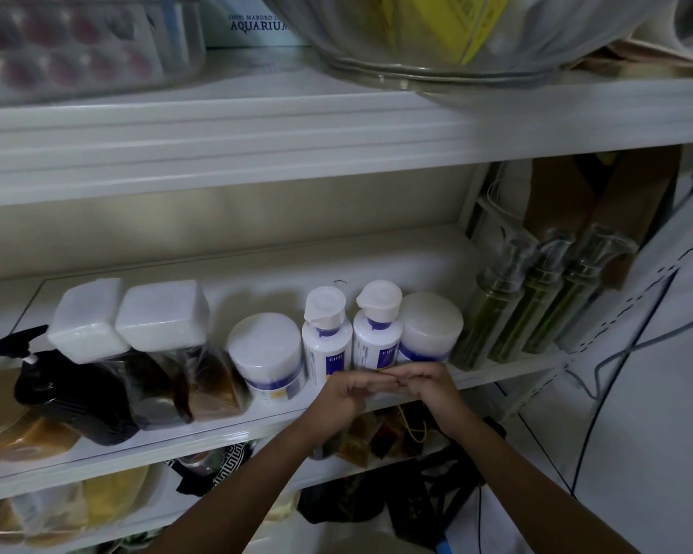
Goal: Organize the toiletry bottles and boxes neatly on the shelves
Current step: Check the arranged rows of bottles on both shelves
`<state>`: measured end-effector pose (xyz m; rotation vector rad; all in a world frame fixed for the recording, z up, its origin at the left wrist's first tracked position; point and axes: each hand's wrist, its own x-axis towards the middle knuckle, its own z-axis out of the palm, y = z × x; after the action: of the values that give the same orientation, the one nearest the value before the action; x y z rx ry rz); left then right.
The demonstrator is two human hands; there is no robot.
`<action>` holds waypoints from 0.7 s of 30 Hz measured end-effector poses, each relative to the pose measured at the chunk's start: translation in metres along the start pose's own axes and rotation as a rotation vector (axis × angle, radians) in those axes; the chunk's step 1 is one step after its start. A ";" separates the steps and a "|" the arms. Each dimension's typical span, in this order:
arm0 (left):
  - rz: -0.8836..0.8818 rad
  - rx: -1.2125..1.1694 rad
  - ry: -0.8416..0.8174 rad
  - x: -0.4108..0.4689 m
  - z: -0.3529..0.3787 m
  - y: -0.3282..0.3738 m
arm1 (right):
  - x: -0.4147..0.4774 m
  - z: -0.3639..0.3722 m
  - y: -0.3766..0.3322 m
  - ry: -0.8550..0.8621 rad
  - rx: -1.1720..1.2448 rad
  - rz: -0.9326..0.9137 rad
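Step in hand: aligning the row on the white middle shelf.

1. My left hand and right hand meet fingertip to fingertip. The fingers are extended and wrap around nothing I can see.
2. Directly behind my fingertips, touching them, stand the 2 white plastic flip-cap bottles with blue labels, upright and side by side.
3. Just beside my left hand sits a white round-lidded jar with a blue band. A second jar of that kind sits behind my right hand.
4. Further right stand 3 clear green pump bottles.

Next move, as I judge it: press both bottles back evenly until their fronts line up with the jars, keeping the push low so neither tips.
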<state>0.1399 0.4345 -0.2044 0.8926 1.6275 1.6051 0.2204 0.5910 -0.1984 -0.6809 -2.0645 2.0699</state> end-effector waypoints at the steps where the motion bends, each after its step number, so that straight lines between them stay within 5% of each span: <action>1: 0.002 -0.004 0.004 0.000 0.000 0.000 | 0.001 0.000 0.000 -0.001 0.003 0.010; 15: 0.034 0.010 -0.001 -0.001 0.000 -0.017 | -0.006 0.002 0.009 -0.051 -0.004 -0.016; 21: 0.136 0.148 -0.059 0.009 0.005 -0.020 | -0.019 -0.008 0.011 0.144 0.017 0.050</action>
<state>0.1395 0.4447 -0.2246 1.1386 1.6923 1.5471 0.2427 0.5896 -0.2052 -0.8602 -1.9695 1.9970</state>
